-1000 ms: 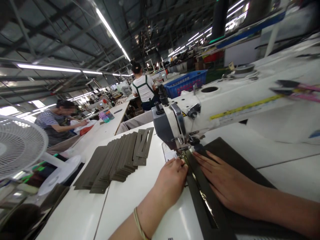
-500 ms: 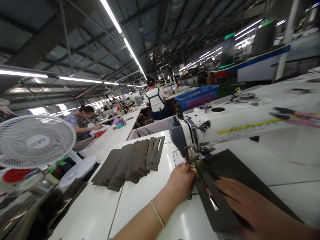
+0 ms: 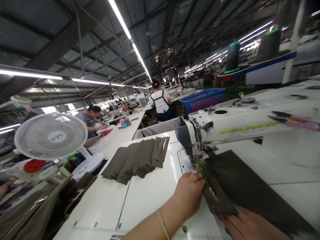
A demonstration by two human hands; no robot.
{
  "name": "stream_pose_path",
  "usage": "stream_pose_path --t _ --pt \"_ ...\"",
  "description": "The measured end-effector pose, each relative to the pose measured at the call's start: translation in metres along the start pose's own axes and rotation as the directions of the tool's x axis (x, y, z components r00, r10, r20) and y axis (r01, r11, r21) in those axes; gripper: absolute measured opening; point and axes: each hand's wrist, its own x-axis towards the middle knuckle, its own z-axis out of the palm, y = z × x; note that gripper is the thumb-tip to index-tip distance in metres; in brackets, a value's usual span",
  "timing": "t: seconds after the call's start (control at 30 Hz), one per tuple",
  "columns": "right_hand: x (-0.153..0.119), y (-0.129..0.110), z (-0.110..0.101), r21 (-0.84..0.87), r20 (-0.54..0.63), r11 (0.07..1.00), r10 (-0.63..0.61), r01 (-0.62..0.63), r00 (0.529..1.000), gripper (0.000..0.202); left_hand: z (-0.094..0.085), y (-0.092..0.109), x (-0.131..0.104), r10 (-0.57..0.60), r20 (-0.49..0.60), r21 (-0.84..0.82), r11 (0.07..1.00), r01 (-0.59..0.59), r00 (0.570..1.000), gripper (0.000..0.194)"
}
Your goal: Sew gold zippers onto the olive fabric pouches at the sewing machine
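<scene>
My left hand (image 3: 191,191), its fingers curled, presses the left edge of a dark olive panel (image 3: 218,200) just in front of the sewing machine head (image 3: 188,135). A gold zipper (image 3: 207,180) runs through the slot of that panel toward the needle area. Lower right, my right hand (image 3: 250,223) has its fingers at the panel's near end, with the fingertips partly beneath it. A larger dark olive piece (image 3: 255,186) lies under and to the right. Left of the machine, a fanned stack of slotted olive pieces (image 3: 137,158) rests on the white table (image 3: 150,196).
A white fan (image 3: 53,136) stands at the left beside dark fabric (image 3: 35,210). Pink-handled scissors (image 3: 295,120) and a yellow tape (image 3: 250,127) lie on the machine. Behind are a blue basket (image 3: 202,99) and two people, one with their back turned.
My right hand has moved down toward me to the panel's near end. My left hand stays beside the panel's left edge. The view has shifted slightly.
</scene>
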Motion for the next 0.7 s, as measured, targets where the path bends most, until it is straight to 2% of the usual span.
stream_pose_path --t 0.17,0.37,0.57,0.7 --pt "-0.006 0.000 0.003 0.003 0.015 1.000 0.020 -0.020 1.000 0.049 -0.001 -0.003 0.006 0.013 -0.002 0.026 1.000 -0.012 1.000 0.015" --pt "-0.006 0.005 0.008 0.024 0.047 0.998 0.060 -0.061 0.997 0.040 0.003 -0.009 0.008 0.045 -0.050 0.066 0.997 -0.042 0.998 0.018" --pt "0.003 0.016 0.015 0.062 0.009 0.994 0.089 -0.089 0.996 0.037 0.009 -0.013 0.012 0.039 -0.100 0.122 0.992 -0.027 0.994 0.015" --pt "0.010 0.026 0.017 0.090 -0.014 0.990 0.106 -0.105 0.994 0.038 0.010 -0.017 0.015 0.050 -0.148 0.095 0.995 -0.036 0.988 0.014"
